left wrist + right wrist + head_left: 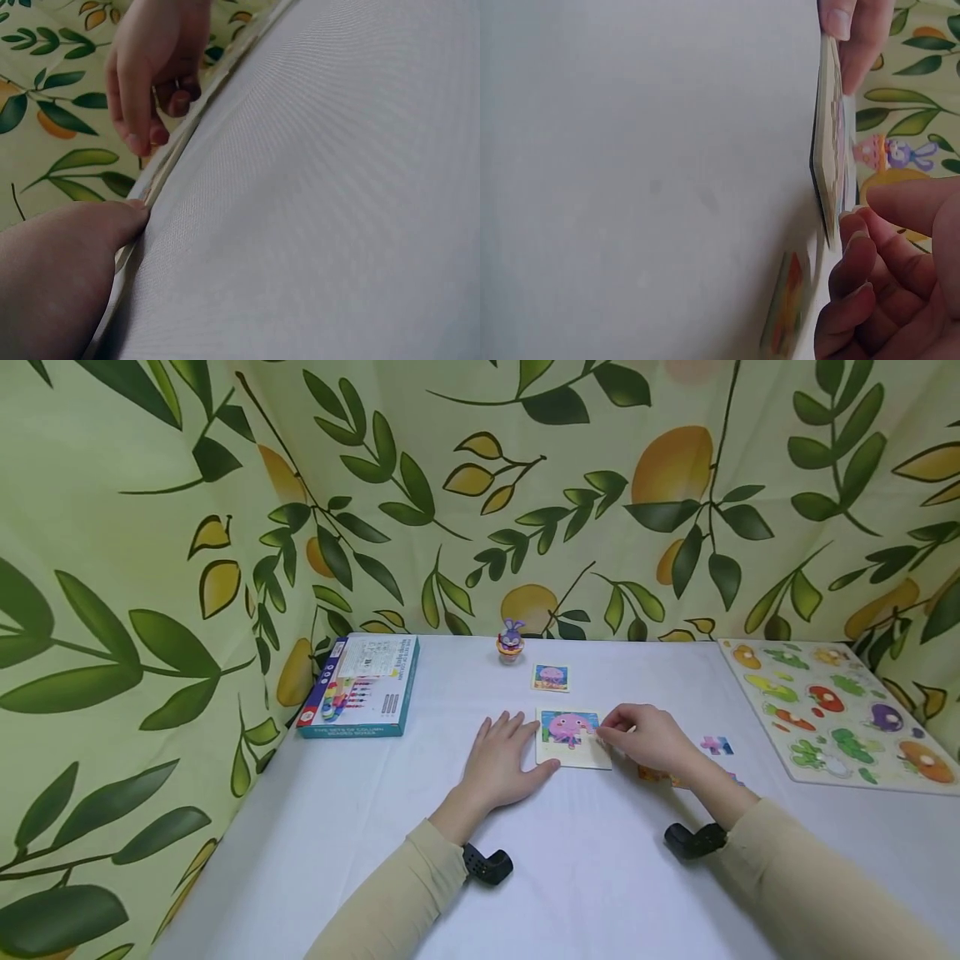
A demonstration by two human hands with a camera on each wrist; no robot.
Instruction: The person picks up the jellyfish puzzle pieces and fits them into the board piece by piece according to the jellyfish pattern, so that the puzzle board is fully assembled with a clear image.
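Note:
A square puzzle board lies on the white table, its tray partly filled with a pink octopus picture. At its left side, my left hand lies with spread fingers, its thumb on the near corner. My right hand is over the board's right edge, thumb and forefinger brought together at the picture. I cannot tell whether a piece is between those fingertips. In the right wrist view, its other fingers curl beside the board. Loose orange puzzle pieces lie partly hidden under the right forearm.
A pink and blue puzzle piece lies right of the right hand. Behind the board are a small octopus card and a purple rabbit figurine. A boxed set stands left; a vegetable picture board lies right.

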